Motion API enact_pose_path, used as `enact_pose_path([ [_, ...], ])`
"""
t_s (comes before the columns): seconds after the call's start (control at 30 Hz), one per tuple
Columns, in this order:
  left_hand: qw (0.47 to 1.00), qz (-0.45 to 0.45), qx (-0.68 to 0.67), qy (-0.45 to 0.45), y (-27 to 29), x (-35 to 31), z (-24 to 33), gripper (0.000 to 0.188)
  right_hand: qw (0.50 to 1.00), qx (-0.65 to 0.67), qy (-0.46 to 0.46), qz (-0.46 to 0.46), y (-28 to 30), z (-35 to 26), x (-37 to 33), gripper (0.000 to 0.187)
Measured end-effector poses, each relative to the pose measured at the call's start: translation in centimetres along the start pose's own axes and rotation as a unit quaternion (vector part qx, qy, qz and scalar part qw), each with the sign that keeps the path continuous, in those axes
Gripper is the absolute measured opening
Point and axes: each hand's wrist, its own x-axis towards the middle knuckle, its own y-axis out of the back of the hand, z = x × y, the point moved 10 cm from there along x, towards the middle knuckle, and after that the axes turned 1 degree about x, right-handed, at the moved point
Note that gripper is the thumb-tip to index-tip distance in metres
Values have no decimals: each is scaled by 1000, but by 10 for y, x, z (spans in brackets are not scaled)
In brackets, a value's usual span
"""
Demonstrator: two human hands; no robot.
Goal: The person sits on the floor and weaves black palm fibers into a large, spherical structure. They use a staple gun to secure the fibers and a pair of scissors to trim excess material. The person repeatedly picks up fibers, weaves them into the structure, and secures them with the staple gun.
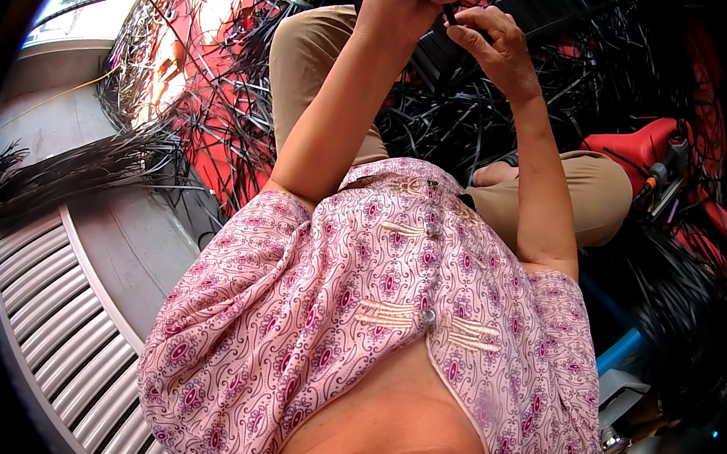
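Pinching a thin black strip (449, 13) between fingertips, the right hand (493, 45) meets the left hand (402, 4), which closes around the same strip above the knees. Tangled black strips (440, 126) heaped on the red mat (223, 62) look mostly unsorted; both forearms reach forward, elbows bent.
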Motion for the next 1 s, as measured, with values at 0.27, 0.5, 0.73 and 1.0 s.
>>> enact_pose_path([
  [0.27, 998, -1, 61, 0, 19, -2, 3, 29, 985, 85, -127, -81, -10, 9, 1, 14],
  [0.5, 990, 42, 132, -31, 17, -19, 11, 26, 957, 110, -227, -143, -22, 38, 0, 12],
  [0.73, 959, 110, 240, -106, 84, 1, 11, 21, 943, 89, -263, -182, -29, 46, 1, 11],
  [1.0, 837, 113, 498, -195, 35, -15, 50, 27, 934, 96, -304, -163, -23, 53, 0, 41],
])
